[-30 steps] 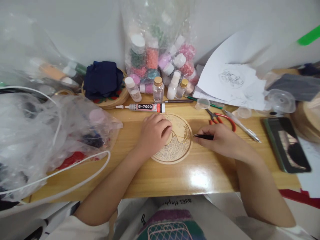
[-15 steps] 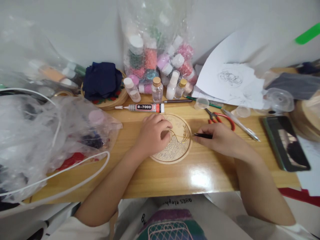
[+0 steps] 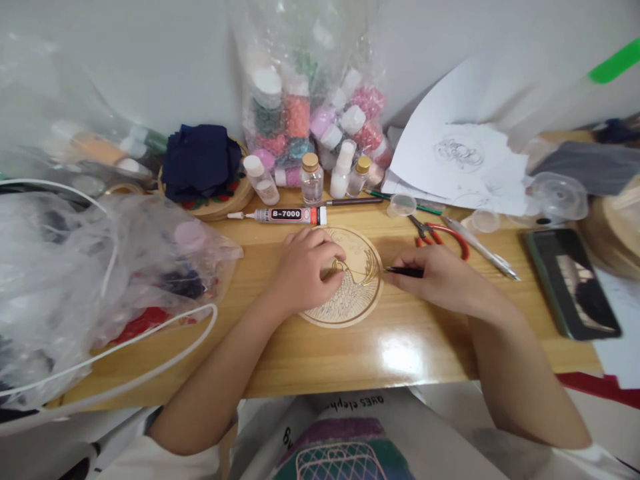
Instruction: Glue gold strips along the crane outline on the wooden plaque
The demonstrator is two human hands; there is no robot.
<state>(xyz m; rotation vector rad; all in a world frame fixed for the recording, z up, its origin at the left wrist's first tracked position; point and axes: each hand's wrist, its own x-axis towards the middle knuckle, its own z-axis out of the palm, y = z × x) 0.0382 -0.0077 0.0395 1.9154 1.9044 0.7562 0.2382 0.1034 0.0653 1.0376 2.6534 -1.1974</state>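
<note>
A round wooden disc [image 3: 357, 303] with a drawn bird pattern lies on the desk [image 3: 320, 347] in front of me. My left hand [image 3: 305, 270] rests curled on the disc's left half, its fingertips pressed down on a thin gold wire [image 3: 361, 275] that follows the pattern. My right hand [image 3: 440, 277] lies just right of the disc and grips a thin black tool [image 3: 404, 271], whose tip points left at the disc's right edge.
A B-7000 glue tube [image 3: 285, 215], small bottles [image 3: 311, 179], a bag of bead jars [image 3: 313, 113], red-handled pliers [image 3: 440, 235], a pen [image 3: 480, 248], paper sketches [image 3: 460, 160] and a phone [image 3: 573, 283] ring the disc. A clear plastic bag [image 3: 100, 267] fills the left.
My left hand has slid slightly left, baring more of the gold wire on the disc. My right hand with the black tool has stayed put.
</note>
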